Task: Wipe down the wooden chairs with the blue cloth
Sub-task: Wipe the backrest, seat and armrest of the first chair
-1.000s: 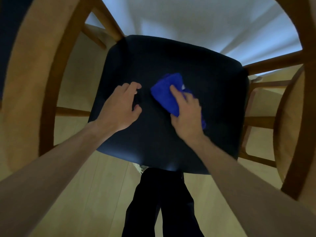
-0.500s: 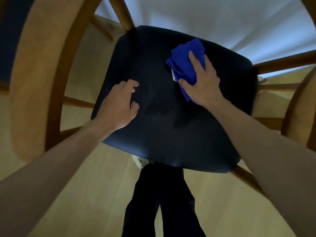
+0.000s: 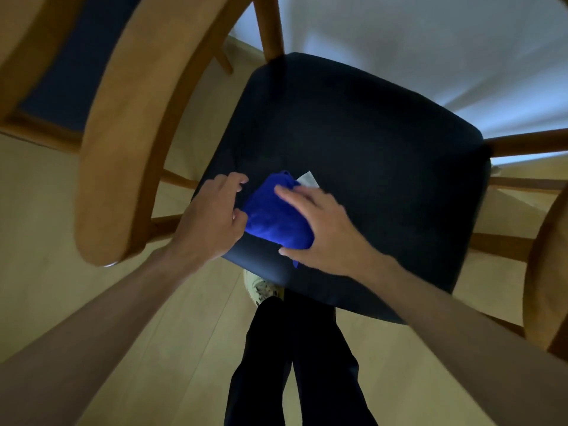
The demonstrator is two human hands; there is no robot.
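I see the dark seat (image 3: 368, 155) open toward the far right; a curved wooden backrest (image 3: 129, 127) crowds the left side

Bare forearms, black trousers (image 3: 295, 364), and a pale patterned shoe (image 3: 261, 287).

**Blue cloth on the chair seat**

The bunched blue cloth (image 3: 276, 216) lies on the dark seat (image 3: 368, 142) of the wooden chair (image 3: 270, 26), under the right grip (image 3: 325, 229), just beside the left grip (image 3: 212, 216), white tag showing.
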